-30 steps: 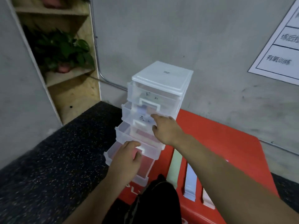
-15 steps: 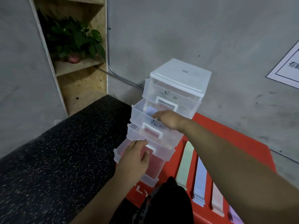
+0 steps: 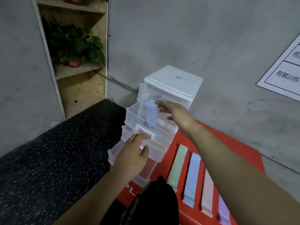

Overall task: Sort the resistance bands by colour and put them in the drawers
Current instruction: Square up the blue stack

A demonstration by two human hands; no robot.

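Currently a clear plastic drawer unit point(image 3: 172, 85) stands on a red platform point(image 3: 227, 146) against a grey wall, with its lower three drawers pulled out in steps and the top drawer pushed in. The right hand point(image 3: 177, 116) reaches over the second drawer point(image 3: 138, 116), fingers spread and loose; a pale blue band point(image 3: 151, 114) hangs down blurred at the fingertips, its lower end inside that drawer, and whether the fingers actually pinch it cannot be told. A whitish roll lies in the same drawer, just right of the blue strip. The left hand point(image 3: 131, 158) rests on the front edge of the third drawer point(image 3: 155, 138), fingers curled over its white handle, thumb on the near side. The bottom drawer point(image 3: 116, 153) sticks out furthest and shows something pink through its wall. On the platform to the right of the unit four more bands lie flat side by side, apart from each other: green band point(image 3: 177, 166), light blue band point(image 3: 191, 177), pink band point(image 3: 207, 192), purple band point(image 3: 224, 210), the last cut by the forearm. A potted plant point(image 3: 76, 44) sits on a wooden shelf at upper left. Speckled black floor point(image 3: 48, 159) lies left of the platform.
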